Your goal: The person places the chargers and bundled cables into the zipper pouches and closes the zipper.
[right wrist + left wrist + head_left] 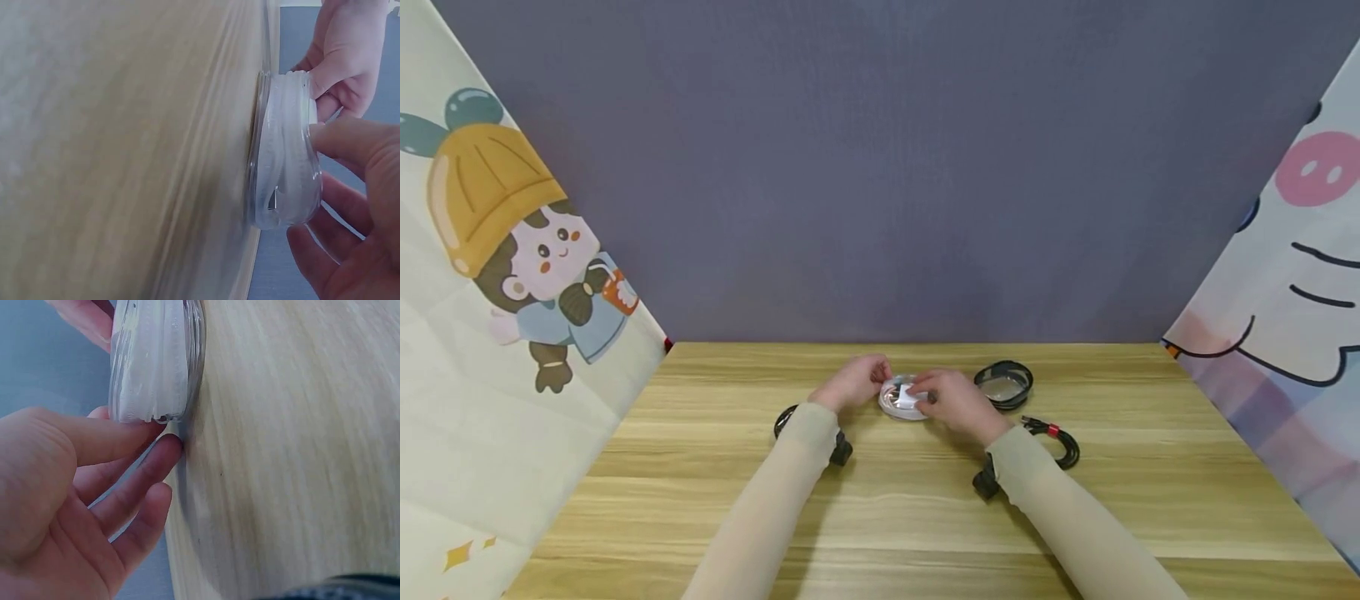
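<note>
Nearest the person, two sleeved forearms reach out over the wooden worktop (880,517), and beside each wrist lies a coiled black cable: one (786,421) just left of the left sleeve, and another (1060,442), bound with a red band, just right of the right sleeve. Beyond them, toward the far middle of the worktop, both hands meet on a round clear plastic case (904,398) that rests on the wood and holds a coiled white cable (153,362). The left hand (852,383) sits at the case's left side; in the left wrist view its thumb lies against the case's ribbed wall and a fingertip touches the wood at the case's foot, the fingers (134,487) loosely curled round that side. The right hand (958,404) covers the case's right side; in the right wrist view its thumb presses on the case's top rim while the other fingers (319,250) curl under and behind it, so this hand grips the case. Just right of the case and slightly farther back, apart from it, stands a second round case with a dark rim (1003,385). Behind everything, past the worktop's far edge, hangs a plain grey-purple backdrop (880,167), flanked by cartoon-printed cloths on both sides.
</note>
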### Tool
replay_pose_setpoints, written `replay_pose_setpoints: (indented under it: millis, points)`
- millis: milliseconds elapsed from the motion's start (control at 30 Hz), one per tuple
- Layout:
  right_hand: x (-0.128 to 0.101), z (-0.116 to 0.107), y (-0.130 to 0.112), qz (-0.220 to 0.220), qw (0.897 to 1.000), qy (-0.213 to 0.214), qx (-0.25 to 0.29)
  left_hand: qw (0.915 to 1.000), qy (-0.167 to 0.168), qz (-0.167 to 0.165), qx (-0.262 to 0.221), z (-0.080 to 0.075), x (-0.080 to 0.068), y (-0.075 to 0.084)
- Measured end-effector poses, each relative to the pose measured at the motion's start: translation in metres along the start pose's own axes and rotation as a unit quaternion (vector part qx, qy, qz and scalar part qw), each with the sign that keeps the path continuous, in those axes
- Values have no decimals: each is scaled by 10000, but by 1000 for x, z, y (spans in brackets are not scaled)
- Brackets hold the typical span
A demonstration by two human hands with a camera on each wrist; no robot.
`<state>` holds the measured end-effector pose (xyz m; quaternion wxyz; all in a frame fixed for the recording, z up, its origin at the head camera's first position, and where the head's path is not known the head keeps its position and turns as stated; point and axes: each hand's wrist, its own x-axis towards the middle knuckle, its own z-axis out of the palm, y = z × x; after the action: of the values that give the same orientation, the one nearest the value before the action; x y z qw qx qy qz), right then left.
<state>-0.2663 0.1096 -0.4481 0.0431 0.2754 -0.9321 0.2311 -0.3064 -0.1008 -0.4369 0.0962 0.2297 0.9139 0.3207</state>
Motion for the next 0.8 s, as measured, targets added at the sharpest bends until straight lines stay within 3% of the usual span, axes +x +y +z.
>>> replay_pose_setpoints:
  millis: [167, 333, 600, 800]
  points:
    - [-2, 2, 0, -3, 10000, -14, -12, 9988, -84, -166, -464, 0, 0, -6]
    - [-4, 1, -4, 137, 9996, -90, -222, 9972, -367, -280, -588, 0, 0, -12]
    - [-1, 2, -11, -240, 9970, 75, -736, 9987, -214, -338, -305, 0, -1, -12]
    - [2, 2, -17, -495, 9984, -91, -274, 9992, -4, -331, 212, 3, 2, -10]
